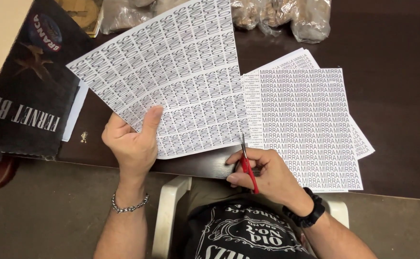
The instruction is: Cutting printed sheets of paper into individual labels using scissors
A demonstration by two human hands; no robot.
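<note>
My left hand [134, 141] pinches the lower edge of a white sheet [171, 72] printed with a grid of small repeated labels, holding it raised and tilted over the dark table [392, 96]. My right hand [262, 173] grips red-handled scissors [247, 165], blades pointing up at the sheet's bottom right corner. A chain bracelet [129, 206] is on the left wrist and a black watch [309, 213] on the right.
A stack of other printed label sheets [310, 124] lies on the table to the right. A dark cardboard box [27, 91] sits at the left edge. Clear plastic bags [286, 14] of brownish items line the far side. A white plastic chair [169, 216] is below me.
</note>
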